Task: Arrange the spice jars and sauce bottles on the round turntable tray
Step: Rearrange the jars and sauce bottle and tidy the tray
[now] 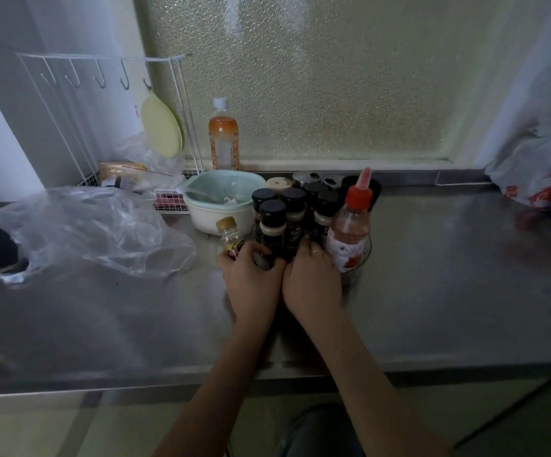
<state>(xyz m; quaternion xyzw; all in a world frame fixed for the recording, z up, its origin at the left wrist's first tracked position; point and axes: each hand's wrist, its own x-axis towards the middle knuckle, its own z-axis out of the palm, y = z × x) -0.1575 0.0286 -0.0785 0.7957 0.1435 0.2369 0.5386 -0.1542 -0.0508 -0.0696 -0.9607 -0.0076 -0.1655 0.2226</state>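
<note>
Several black-capped spice jars (293, 222) stand clustered on the round turntable tray (354, 275), whose clear rim shows at the right. A red-capped sauce bottle (349, 230) stands on the tray's right side. My left hand (251, 278) wraps around the nearest black-capped jar (271, 230) at the tray's front left, and also touches a small gold-capped bottle (229, 237) that leans beside it. My right hand (312, 278) rests against the jars' bases at the tray's front, fingers curled; what it grips is hidden.
A white-and-mint bowl (216, 202) sits just behind left of the tray. Crumpled clear plastic bag (92, 230) lies at left, a wire rack (102, 117) and an orange drink bottle (223, 140) stand behind. More lids (305, 179) sit behind the tray. A patterned bag (544, 173) lies far right.
</note>
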